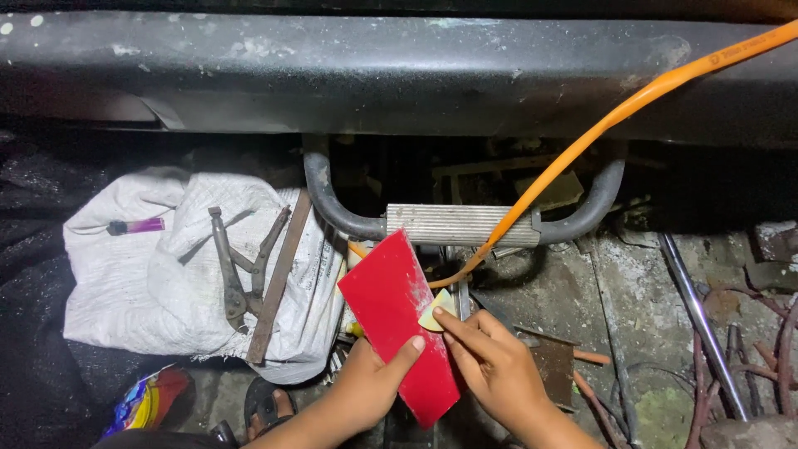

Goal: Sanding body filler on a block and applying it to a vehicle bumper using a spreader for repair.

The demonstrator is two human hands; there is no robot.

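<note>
A long dark bumper (pixel 399 75) runs across the top of my view, dusty and scuffed. Under it hangs a bent grey bar (pixel 332 204) carrying a ribbed metal step (pixel 461 224), and an orange cable (pixel 615 116) slants down from the upper right, crosses the step and curls in behind my red sheet (pixel 395 316). To the left lies a lumpy white sack (pixel 141 274) on black cloth; on it rest rusty pliers (pixel 237 266) with handles spread, a flat rusty strip (pixel 278 278) just beside them, and a small purple lighter (pixel 137 225) near the sack's upper left. The ground to the right is grimy concrete with a shiny metal rod (pixel 698 316) and rusty bars (all of it cluttered).

The red sheet sits at the centre, tilted, its top end touching the step. My left hand (pixel 370 387) grips its lower part, thumb pressed on the red face. My right hand (pixel 499 366) pinches a small yellowish piece (pixel 436 309) against the sheet's right edge, index finger stretched out along it.
</note>
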